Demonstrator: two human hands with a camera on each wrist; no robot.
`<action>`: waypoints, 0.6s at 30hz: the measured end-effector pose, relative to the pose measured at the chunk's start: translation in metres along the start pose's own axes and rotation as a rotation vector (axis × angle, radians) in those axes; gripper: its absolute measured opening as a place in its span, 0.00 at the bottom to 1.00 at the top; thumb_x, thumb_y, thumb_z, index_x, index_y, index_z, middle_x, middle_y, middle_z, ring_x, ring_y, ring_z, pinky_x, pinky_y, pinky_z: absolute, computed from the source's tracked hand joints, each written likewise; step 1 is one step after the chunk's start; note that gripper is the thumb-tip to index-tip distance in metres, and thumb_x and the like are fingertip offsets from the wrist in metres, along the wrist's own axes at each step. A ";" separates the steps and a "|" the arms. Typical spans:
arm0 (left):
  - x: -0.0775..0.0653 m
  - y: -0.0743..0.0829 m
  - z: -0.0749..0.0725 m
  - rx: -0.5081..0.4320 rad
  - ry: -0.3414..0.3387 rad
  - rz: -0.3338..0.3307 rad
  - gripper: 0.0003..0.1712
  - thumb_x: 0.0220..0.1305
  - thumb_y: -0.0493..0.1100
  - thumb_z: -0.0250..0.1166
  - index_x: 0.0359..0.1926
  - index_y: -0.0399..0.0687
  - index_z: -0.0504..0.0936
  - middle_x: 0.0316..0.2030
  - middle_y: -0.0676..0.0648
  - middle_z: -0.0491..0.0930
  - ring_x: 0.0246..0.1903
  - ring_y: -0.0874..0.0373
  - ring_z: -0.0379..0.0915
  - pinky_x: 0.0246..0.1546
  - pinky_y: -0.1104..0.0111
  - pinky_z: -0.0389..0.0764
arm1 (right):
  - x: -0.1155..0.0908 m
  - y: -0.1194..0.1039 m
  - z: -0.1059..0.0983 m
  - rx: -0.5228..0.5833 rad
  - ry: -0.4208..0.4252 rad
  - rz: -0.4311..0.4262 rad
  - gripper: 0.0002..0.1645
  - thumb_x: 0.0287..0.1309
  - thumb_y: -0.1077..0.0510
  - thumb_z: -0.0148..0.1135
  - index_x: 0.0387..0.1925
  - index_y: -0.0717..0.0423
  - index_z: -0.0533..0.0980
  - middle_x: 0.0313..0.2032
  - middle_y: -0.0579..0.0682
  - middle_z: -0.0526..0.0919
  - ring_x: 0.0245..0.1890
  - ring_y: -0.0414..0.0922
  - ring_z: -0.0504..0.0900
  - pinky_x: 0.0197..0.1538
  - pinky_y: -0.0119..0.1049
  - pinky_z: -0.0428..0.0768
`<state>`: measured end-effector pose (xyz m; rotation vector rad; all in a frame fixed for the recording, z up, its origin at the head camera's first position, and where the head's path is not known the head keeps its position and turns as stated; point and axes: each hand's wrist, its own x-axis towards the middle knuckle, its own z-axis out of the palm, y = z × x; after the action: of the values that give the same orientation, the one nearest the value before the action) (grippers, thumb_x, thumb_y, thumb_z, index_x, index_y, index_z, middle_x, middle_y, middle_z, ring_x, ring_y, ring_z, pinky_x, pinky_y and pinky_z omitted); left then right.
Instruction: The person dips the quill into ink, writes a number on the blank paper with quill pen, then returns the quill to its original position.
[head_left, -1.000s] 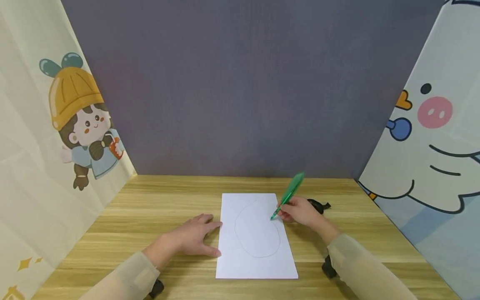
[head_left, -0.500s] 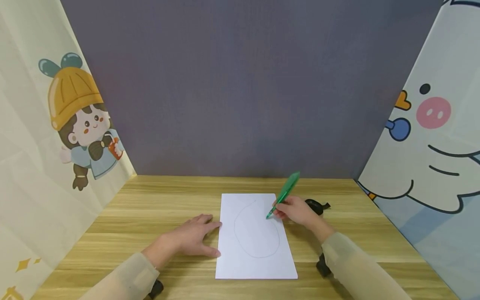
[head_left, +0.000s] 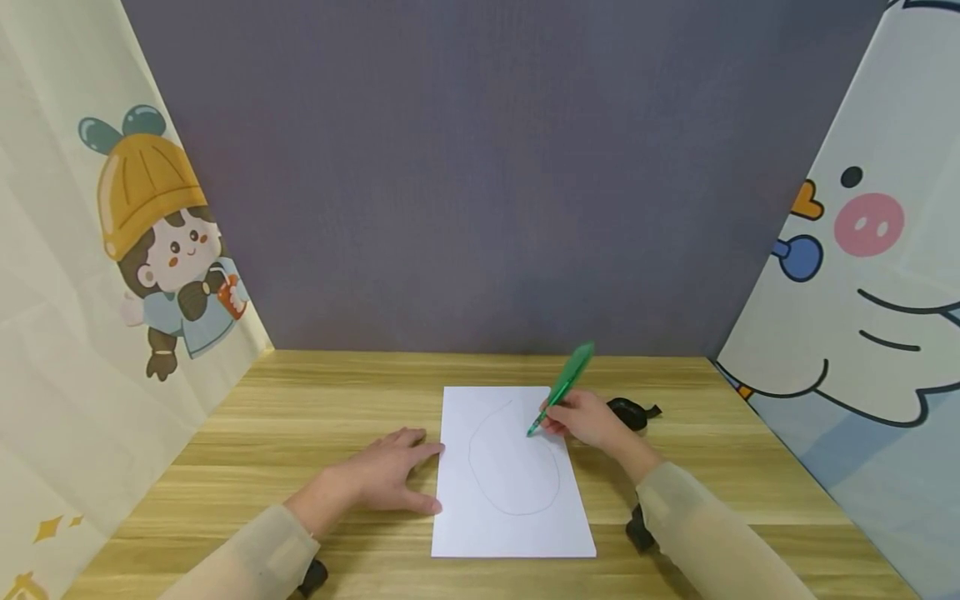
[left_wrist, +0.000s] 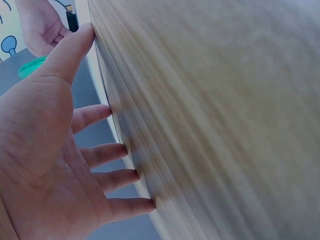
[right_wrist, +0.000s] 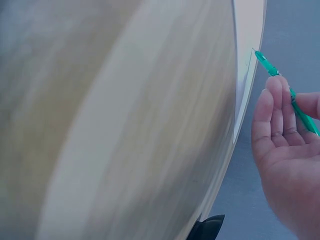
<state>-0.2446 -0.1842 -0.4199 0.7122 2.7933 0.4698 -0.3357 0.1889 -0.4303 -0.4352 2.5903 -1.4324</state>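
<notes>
My right hand (head_left: 587,418) pinches a green pen (head_left: 558,390) with a feather-shaped top, its tip down at the upper right part of a white sheet of paper (head_left: 480,533). A thin rounded line, open at the top, is drawn on the sheet. In the right wrist view the pen (right_wrist: 267,64) slants out from between thumb and fingers toward the paper (right_wrist: 248,30). My left hand (head_left: 386,473) lies spread at the paper's left edge, thumb and a finger touching it. The left wrist view shows this hand (left_wrist: 55,145) with fingers apart, fingertips on the tabletop.
The wooden table (head_left: 337,392) ends at a grey upright panel (head_left: 480,183). A black object (head_left: 632,412) lies behind the right hand. Printed cartoon cloths hang at the left (head_left: 60,292) and right (head_left: 862,350).
My right hand and the pen have shifted a little to the left along the upper part of the paper. The left hand and the sheet have stayed in place.
</notes>
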 end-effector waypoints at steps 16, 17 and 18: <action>0.001 0.000 0.000 -0.005 -0.009 -0.010 0.56 0.62 0.72 0.77 0.83 0.54 0.69 0.83 0.32 0.60 0.83 0.28 0.54 0.82 0.32 0.59 | 0.007 0.000 0.007 0.012 0.006 0.002 0.15 0.80 0.59 0.59 0.51 0.65 0.86 0.39 0.53 0.93 0.40 0.44 0.90 0.48 0.41 0.91; 0.001 0.000 0.000 -0.006 -0.010 -0.011 0.56 0.62 0.72 0.77 0.83 0.54 0.69 0.83 0.32 0.60 0.83 0.28 0.54 0.82 0.32 0.59 | 0.008 0.000 0.008 0.015 0.006 0.006 0.15 0.80 0.59 0.59 0.50 0.65 0.86 0.39 0.53 0.93 0.40 0.44 0.90 0.48 0.40 0.91; 0.001 0.000 0.001 -0.006 -0.010 -0.010 0.56 0.62 0.72 0.77 0.83 0.54 0.69 0.83 0.32 0.60 0.83 0.28 0.54 0.82 0.32 0.59 | 0.009 0.000 0.009 0.018 0.007 0.008 0.14 0.80 0.59 0.59 0.50 0.64 0.86 0.39 0.52 0.93 0.39 0.44 0.90 0.48 0.40 0.91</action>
<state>-0.2454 -0.1837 -0.4207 0.6965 2.7836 0.4712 -0.3412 0.1784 -0.4351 -0.4174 2.5792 -1.4561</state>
